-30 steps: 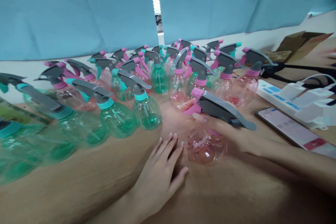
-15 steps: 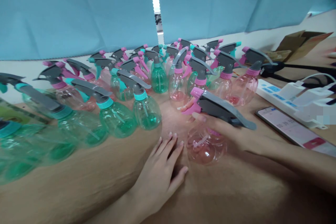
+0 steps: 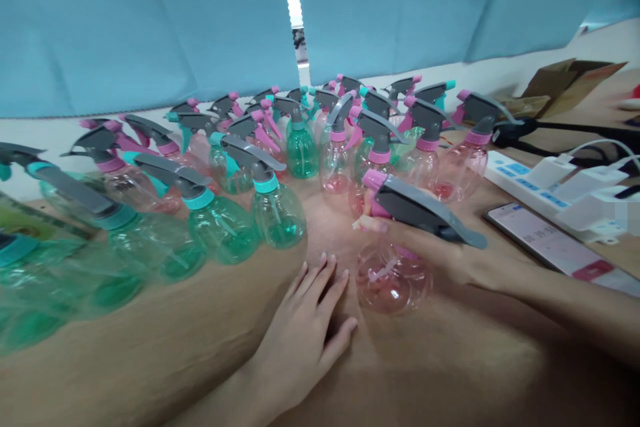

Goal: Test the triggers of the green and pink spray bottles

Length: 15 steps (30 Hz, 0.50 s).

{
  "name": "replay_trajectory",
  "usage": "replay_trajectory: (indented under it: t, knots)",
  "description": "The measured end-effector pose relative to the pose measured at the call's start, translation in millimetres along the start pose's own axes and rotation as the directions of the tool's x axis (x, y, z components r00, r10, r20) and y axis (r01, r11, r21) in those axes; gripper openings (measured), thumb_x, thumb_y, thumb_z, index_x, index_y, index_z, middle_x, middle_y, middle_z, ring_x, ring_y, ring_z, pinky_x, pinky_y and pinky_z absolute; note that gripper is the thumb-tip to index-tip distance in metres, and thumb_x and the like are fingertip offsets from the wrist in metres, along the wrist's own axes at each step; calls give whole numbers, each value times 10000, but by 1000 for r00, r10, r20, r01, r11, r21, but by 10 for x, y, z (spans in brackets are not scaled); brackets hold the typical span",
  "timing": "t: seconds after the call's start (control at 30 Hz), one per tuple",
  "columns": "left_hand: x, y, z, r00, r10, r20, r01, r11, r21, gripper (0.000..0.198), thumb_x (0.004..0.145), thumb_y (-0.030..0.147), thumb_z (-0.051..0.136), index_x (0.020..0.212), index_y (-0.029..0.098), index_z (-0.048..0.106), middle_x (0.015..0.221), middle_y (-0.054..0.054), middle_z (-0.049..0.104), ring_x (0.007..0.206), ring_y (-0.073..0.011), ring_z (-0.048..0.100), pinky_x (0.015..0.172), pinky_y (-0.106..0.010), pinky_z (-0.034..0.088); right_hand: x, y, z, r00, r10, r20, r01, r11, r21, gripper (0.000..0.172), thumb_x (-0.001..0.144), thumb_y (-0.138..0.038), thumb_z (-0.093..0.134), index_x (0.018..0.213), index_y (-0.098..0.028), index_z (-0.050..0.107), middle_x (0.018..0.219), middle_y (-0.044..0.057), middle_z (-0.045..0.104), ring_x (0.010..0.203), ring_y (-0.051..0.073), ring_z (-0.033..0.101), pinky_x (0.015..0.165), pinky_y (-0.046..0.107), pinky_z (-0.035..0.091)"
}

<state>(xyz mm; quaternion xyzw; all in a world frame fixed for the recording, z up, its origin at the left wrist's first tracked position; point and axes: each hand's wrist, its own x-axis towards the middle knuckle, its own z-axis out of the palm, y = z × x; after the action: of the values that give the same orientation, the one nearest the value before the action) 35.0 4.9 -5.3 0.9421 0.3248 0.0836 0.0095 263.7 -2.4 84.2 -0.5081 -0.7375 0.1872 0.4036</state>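
A pink see-through spray bottle with a grey trigger head stands on the brown table in front of me. My right hand is wrapped round its neck, with the fingers curled on the pink trigger under the grey head. My left hand lies flat on the table just left of the bottle, fingers stretched out and holding nothing.
Several green and pink spray bottles crowd the table from far left to back centre. A phone lies at the right, with a white power strip, chargers and cables behind it. A cardboard box stands at the back right, below blue curtains.
My right fingers have curled tighter on the pink trigger, pulling it in toward the bottle's neck. The left hand has stayed flat in place.
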Motion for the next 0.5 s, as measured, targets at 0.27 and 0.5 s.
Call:
replay_trajectory:
  t: [0.27,0.5]
  knots:
    - [-7,-3,27,1000,-2,-9,2,1000,3,523,972,372,481,1416,108,401,1503,-151,345,1386,-285,298,1095,-500,304,47,7,20,998,59,9,-58,997,-52,324,828,-534,559,1078,-345,644,688,-39,645,638,194,629,584,291,495]
    - [-9,-4,25,1000,1,-12,-1,1000,0,524,971,370,479,1413,99,403,1496,-156,359,1382,-290,308,1098,-496,299,38,55,131,994,61,-90,-63,998,-19,289,843,-545,542,983,-320,658,783,-24,675,653,181,625,567,287,486]
